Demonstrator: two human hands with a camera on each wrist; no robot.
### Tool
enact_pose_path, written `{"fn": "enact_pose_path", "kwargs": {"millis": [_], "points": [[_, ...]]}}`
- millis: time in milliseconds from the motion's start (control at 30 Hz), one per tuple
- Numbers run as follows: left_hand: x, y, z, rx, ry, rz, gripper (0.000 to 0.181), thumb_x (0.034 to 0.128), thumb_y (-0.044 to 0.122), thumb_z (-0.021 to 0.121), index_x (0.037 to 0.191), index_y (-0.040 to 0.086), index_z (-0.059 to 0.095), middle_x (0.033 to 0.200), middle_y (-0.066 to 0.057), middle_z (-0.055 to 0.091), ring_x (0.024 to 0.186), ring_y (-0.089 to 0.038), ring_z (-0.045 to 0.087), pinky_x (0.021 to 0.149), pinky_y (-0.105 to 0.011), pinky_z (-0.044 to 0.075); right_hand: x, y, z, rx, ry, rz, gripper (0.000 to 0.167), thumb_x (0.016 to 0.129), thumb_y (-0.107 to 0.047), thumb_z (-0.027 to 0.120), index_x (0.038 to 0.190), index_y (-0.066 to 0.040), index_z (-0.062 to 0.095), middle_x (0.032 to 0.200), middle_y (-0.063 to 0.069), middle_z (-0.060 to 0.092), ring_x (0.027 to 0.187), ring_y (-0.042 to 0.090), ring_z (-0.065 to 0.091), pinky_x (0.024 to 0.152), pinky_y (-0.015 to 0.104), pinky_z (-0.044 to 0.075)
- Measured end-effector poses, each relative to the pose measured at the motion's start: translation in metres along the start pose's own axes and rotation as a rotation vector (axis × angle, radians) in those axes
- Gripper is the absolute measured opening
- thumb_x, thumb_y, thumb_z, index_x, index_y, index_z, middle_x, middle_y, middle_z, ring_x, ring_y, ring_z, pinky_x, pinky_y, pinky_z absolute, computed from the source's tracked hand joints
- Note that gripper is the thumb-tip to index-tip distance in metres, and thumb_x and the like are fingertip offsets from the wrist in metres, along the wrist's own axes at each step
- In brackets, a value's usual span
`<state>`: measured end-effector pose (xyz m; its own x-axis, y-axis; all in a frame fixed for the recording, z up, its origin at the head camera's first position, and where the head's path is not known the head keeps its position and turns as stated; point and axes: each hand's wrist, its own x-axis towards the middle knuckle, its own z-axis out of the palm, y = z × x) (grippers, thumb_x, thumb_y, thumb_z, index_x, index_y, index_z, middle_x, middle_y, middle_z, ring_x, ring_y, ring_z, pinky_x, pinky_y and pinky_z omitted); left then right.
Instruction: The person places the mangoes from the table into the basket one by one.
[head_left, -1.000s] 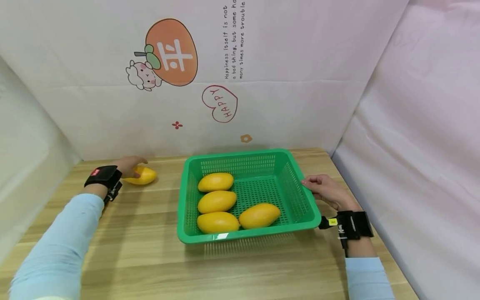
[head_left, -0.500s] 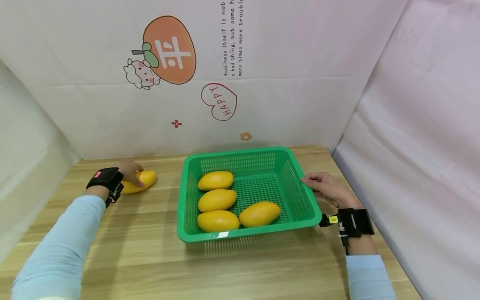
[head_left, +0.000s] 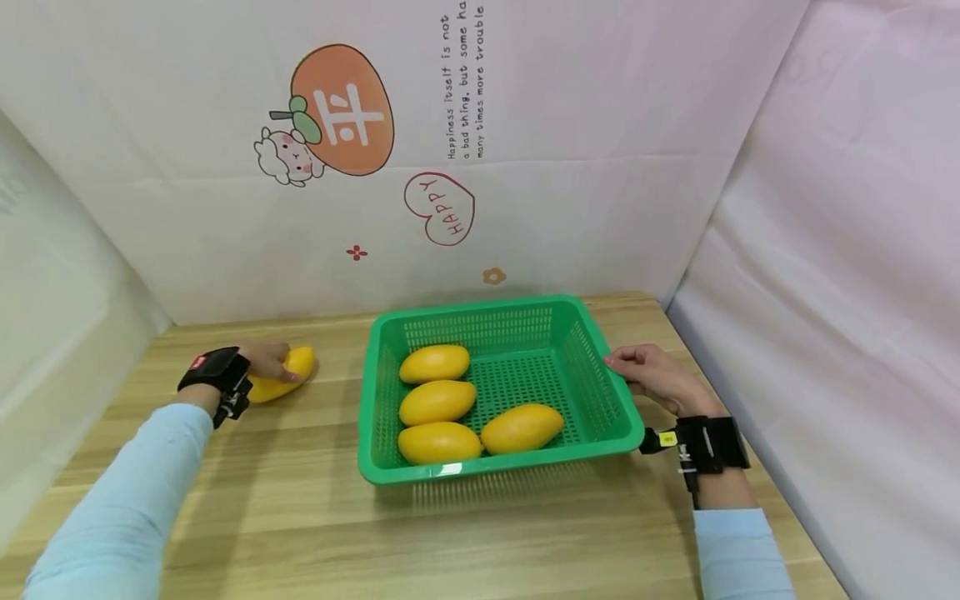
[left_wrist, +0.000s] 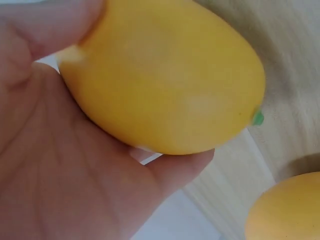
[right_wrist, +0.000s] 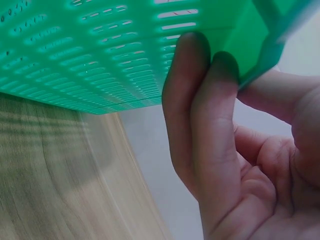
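At the left back of the table, my left hand [head_left: 267, 362] grips a yellow mango [head_left: 302, 364]. The left wrist view shows the thumb and a finger on either side of this mango [left_wrist: 170, 75], which has a small green tip. Part of another yellow fruit [left_wrist: 290, 210] appears in that view's lower right corner. My right hand [head_left: 656, 379] pinches the right rim of a green plastic basket [head_left: 367, 400]; in the right wrist view, two fingers [right_wrist: 215, 115] press under the rim against its slotted wall. Several mangoes [head_left: 437, 403] lie inside, mostly along the basket's left side.
The wooden table [head_left: 480, 533] carries everything. A printed white cloth [head_left: 570, 208] rises behind the table, with further white cloth [head_left: 840, 317] at the right and left sides.
My left hand has closed its grip on the mango, and both have shifted slightly toward me while the mango turned. My right hand has stayed on the basket rim.
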<state>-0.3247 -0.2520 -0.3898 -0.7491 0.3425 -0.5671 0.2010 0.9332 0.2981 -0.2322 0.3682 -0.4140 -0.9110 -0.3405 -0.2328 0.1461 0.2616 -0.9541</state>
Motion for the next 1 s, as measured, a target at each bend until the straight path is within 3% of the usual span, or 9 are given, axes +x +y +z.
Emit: {"fn": "enact_pose_path", "kwargs": {"millis": [233, 433, 567, 733, 1000], "points": [[0.002, -0.009, 0.008, -0.021, 0.054, 0.009, 0.061, 0.0951, 0.031, 0.065, 0.127, -0.015, 0.043, 0.121, -0.033, 0.053, 0.107, -0.042, 0.05, 0.096, -0.058, 0.041, 0.002, 0.001, -0.002, -0.008, 0.005, 0.001, 0.038, 0.103, -0.028, 0.056, 0.114, 0.008, 0.059, 0.092, 0.002, 0.065, 0.085, 0.011, 0.07, 0.08, 0.028, 0.059], [-0.001, -0.015, 0.008, -0.081, 0.077, 0.018, 0.06, 0.0976, 0.039, 0.062, 0.122, -0.013, 0.042, 0.107, -0.026, 0.052, 0.094, -0.035, 0.051, 0.078, -0.043, 0.048, 0.003, 0.002, -0.002, -0.01, -0.002, -0.006, 0.036, 0.103, -0.028, 0.056, 0.113, 0.007, 0.059, 0.09, 0.001, 0.062, 0.084, 0.01, 0.068, 0.079, 0.027, 0.058], [-0.007, -0.011, 0.004, -0.129, 0.093, 0.061, 0.049, 0.1011, 0.033, 0.057, 0.115, -0.01, 0.04, 0.094, -0.016, 0.047, 0.085, -0.025, 0.049, 0.071, -0.032, 0.045, 0.002, 0.002, -0.002, -0.012, -0.001, -0.007, 0.038, 0.104, -0.028, 0.054, 0.116, 0.008, 0.058, 0.093, 0.001, 0.062, 0.086, 0.01, 0.068, 0.08, 0.027, 0.058], [-0.022, 0.0, 0.001, -0.12, 0.157, 0.113, 0.04, 0.1012, 0.026, 0.056, 0.112, -0.009, 0.039, 0.088, -0.012, 0.047, 0.079, -0.021, 0.049, 0.069, -0.03, 0.042, 0.002, 0.0, -0.002, -0.013, -0.006, -0.003, 0.041, 0.104, -0.027, 0.054, 0.119, 0.01, 0.056, 0.096, 0.002, 0.064, 0.089, 0.01, 0.069, 0.08, 0.027, 0.058], [-0.035, 0.016, -0.005, -0.135, 0.271, 0.186, 0.051, 0.1002, 0.025, 0.053, 0.126, -0.015, 0.036, 0.091, -0.015, 0.049, 0.078, -0.022, 0.05, 0.069, -0.031, 0.041, 0.002, 0.001, -0.003, -0.011, -0.012, -0.01, 0.045, 0.104, -0.027, 0.053, 0.125, 0.013, 0.053, 0.099, 0.002, 0.066, 0.09, 0.01, 0.07, 0.081, 0.027, 0.058]]}}
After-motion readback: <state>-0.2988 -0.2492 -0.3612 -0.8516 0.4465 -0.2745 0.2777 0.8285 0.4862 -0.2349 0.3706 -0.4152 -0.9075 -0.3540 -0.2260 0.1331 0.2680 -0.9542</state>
